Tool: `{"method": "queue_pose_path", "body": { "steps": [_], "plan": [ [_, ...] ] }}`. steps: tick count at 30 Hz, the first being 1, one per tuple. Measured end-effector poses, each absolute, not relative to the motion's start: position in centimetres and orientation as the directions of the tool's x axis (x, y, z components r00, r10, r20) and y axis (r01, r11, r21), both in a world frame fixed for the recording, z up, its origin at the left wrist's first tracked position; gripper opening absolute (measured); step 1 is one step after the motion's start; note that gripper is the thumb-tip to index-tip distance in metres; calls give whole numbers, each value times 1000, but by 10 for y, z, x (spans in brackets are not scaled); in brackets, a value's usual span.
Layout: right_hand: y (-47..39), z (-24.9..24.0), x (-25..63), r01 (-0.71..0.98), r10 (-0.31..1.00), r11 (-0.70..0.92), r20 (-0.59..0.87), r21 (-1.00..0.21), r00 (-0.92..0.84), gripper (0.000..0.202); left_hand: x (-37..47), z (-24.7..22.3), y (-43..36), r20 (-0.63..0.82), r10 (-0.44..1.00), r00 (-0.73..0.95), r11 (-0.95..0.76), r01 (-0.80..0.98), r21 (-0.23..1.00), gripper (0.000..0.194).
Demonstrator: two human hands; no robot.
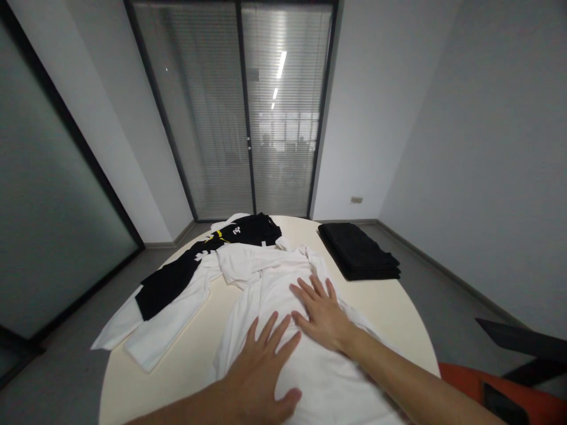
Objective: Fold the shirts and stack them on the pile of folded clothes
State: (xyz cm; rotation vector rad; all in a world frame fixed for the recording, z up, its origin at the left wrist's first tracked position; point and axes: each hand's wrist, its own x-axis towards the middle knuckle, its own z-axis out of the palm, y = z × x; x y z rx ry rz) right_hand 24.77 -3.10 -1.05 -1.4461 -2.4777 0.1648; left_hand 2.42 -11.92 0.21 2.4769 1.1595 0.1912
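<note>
Well beyond the fingertips of the left hand [259,372] and the right hand [325,319] stands a dark-framed glass partition [199,106] with blinds. Under the fingers spreads a round, cream table [411,324], bare to the right of the right fingers. Directly beneath both sets of fingers, on the table, lies a white shirt [274,289], lightly creased. Ahead and left of the left fingers is a black garment [177,283] with white and yellow markings; white sleeves [172,319] lie alongside, whose I cannot tell. Ahead and right of the right fingers sits a folded black stack [357,251]. Each hand is palm down, fingers spread wide, flat on the shirt rather than gripping it, the left nearer the body. Far past the right fingers, a small plate [357,200] shows low on the wall [376,118].
</note>
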Motion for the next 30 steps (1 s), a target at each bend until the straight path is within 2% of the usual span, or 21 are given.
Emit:
{"method": "queue_pose_path", "body": {
  "steps": [2,5,7,8,11,15,20,25,28,30],
  "plan": [
    [-38,-13,248,842,868,494,168,-216,-466,66,28,7,-123,-50,775,630,-554,715,426,81],
    [-38,-7,246,841,859,508,173,-184,-481,68,36,22,-108,36,865,500,-464,774,431,52],
    [-31,6,243,835,849,525,167,-168,-501,60,39,33,-80,125,920,371,-389,827,406,33],
    [-24,14,241,836,852,521,163,-170,-498,52,39,36,-62,172,937,305,-349,855,383,30],
    [4,34,238,883,910,409,178,-230,-375,31,30,36,-7,256,964,77,-158,937,312,45],
    [52,40,242,912,937,265,308,-312,-166,29,9,12,37,245,960,-133,63,960,272,60],
    [102,37,239,922,935,215,340,-322,-99,40,-6,-13,45,316,942,-110,31,969,246,56],
    [129,31,210,934,979,122,193,-335,-59,57,-7,-13,49,308,946,-100,24,970,243,65],
    [136,21,199,947,994,33,109,-320,2,41,-7,-12,51,328,939,-106,25,970,243,65],
    [139,14,202,940,995,-5,96,-342,40,31,-8,-12,53,345,932,-113,17,963,269,58]
  ]
}}
